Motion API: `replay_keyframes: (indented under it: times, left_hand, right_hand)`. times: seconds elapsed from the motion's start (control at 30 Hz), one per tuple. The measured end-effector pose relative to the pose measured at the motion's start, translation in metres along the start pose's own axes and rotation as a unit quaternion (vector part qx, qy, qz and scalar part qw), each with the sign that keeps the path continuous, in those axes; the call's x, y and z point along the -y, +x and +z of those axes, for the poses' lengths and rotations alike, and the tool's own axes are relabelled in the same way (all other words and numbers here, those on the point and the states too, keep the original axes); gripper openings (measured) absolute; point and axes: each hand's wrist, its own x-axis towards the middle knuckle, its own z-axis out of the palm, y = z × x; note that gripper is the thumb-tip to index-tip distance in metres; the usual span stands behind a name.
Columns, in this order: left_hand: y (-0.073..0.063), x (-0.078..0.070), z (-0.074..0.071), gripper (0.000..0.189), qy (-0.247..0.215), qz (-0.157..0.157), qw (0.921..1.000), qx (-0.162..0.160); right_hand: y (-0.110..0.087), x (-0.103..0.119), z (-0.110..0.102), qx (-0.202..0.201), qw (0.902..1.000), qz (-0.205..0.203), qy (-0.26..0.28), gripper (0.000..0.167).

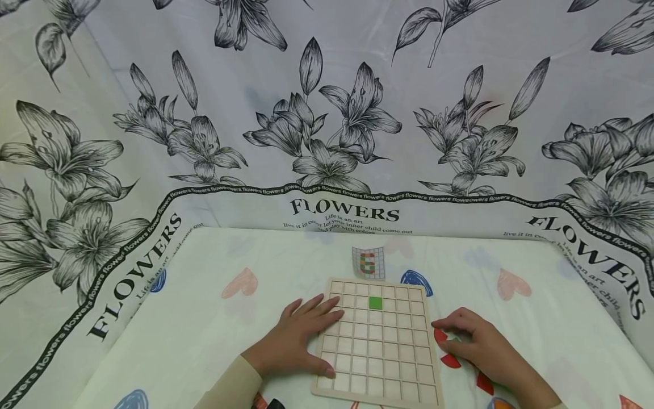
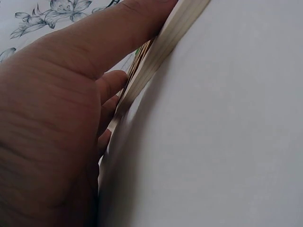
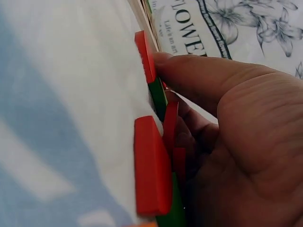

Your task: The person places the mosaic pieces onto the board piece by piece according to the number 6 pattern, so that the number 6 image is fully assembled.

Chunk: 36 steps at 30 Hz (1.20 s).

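A wooden grid board [image 1: 357, 347] lies on the table with one green square tile [image 1: 375, 303] in an upper cell. My left hand [image 1: 298, 335] is spread over the board's left edge, its fingertips and thumb resting on the rim. At the board's right side, my right hand [image 1: 477, 341] bends its thumb and index finger around a small red piece [image 1: 440, 336] with a curved edge. In the right wrist view, the thumb touches a red piece [image 3: 145, 56], which stands out above a green piece [image 3: 158, 98]. The other right fingers are partly hidden behind red pieces.
More red pieces [image 1: 451, 360] lie under and beside the right hand. Behind the board, a small pattern card [image 1: 368, 263] shows a coloured figure on a grid. Part of a dark object [image 1: 276, 404] shows at the bottom edge. A flower-printed cloth [image 1: 327, 113] hangs behind the table.
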Motion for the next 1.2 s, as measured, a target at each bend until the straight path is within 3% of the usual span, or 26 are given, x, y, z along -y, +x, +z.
replay_keyframes:
  times: [0.13, 0.43, 0.6, 1.0, 1.2]
  left_hand:
    - [-0.001, 0.0, 0.0, 0.112, 0.0, 0.001, 1.0, -0.002]
    - [-0.001, -0.001, 0.001, 0.112, 0.001, -0.001, 1.0, -0.002]
    - [-0.001, 0.0, 0.002, 0.112, -0.002, 0.0, 1.0, -0.003]
    - [-0.001, 0.002, 0.002, 0.112, 0.003, 0.005, 1.0, -0.004]
    - [0.0, 0.002, 0.001, 0.112, 0.005, 0.006, 1.0, -0.006]
  right_hand:
    - [0.0, 0.001, 0.001, 0.004, 1.0, 0.0, 0.006, 0.024]
    - [0.001, 0.006, 0.0, 0.002, 0.998, 0.053, 0.034, 0.024]
    - [0.001, 0.007, -0.001, 0.0, 0.9965, 0.062, 0.056, 0.021]
    - [0.001, 0.011, 0.0, -0.064, 0.9894, 0.075, 0.107, 0.018]
    - [0.002, 0.016, -0.003, -0.073, 0.9882, 0.096, 0.094, 0.019]
